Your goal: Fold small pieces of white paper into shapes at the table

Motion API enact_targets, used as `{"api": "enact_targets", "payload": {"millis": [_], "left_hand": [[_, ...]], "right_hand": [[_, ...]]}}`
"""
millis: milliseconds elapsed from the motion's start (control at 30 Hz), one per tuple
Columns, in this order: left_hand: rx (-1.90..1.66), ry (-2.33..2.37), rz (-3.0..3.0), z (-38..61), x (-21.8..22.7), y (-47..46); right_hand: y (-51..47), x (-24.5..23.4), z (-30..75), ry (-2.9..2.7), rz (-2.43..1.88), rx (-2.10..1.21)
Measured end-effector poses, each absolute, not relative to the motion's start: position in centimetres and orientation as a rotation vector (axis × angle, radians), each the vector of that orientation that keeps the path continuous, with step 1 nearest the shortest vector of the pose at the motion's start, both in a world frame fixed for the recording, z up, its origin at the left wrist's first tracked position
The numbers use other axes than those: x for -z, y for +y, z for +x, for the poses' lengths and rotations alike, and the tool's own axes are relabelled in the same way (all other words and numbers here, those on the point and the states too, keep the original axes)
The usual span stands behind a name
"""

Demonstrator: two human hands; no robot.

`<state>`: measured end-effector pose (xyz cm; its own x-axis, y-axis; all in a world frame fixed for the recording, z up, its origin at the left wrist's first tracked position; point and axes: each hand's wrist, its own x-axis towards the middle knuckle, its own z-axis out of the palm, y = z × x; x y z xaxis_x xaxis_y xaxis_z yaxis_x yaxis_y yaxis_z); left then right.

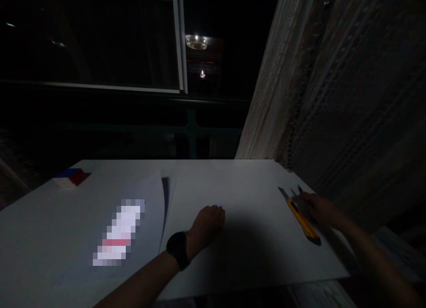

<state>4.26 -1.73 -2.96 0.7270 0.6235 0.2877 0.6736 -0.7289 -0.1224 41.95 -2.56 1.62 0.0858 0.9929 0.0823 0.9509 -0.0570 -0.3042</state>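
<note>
My left hand (208, 223), with a black watch (179, 250) on its wrist, rests on the white table (229, 179) near the middle. Its fingers are curled in and nothing shows in them. Over at the right edge, the fingers of my right hand (316, 206) are closed around a thin dark pen-like item (300, 189); only its pointed end sticks out. Just left of that hand lies a yellow utility knife (302, 221) with its blade end pointing away from me. White paper sheets (149, 219) lie left of my left hand, one edge lifted and curling.
On the paper is a bright slanted rectangle (118, 232), pixelated beyond reading. A blue, white and red block (70, 178) sits at the table's far left. Behind the table are a dark window (181, 41) and, at right, a hanging curtain (266, 95).
</note>
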Motion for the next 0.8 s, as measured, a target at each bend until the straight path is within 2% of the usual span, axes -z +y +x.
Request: {"api": "enact_targets", "payload": {"millis": [67,167,233,500,667,800], "left_hand": [[0.394,-1.045,-2.731,4.2,3.2,-1.8],[0.491,-1.054,-2.77,4.0,3.5,-1.9],[0.538,-1.045,-2.79,3.9,3.9,-2.0],[0.621,-0.98,-2.897,3.5,5.6,-1.9],[0.742,-0.992,-2.974,3.5,4.3,-2.4],[0.828,-1.046,-2.986,3.7,3.3,-2.7]], "right_hand": [[-2.6,-3.1,41.3,-1.687,-1.867,-0.344],[-2.4,-5.1,38.3,-1.339,-1.476,-0.705],[-1.8,-5.5,35.2,-1.246,-1.291,-0.786],[3.0,-1.1,22.8,-1.408,-1.117,-1.052],[4.9,1.5,20.1,-1.451,-1.038,-1.226],[5.6,2.8,19.8,-1.385,-1.122,-1.178]]}}
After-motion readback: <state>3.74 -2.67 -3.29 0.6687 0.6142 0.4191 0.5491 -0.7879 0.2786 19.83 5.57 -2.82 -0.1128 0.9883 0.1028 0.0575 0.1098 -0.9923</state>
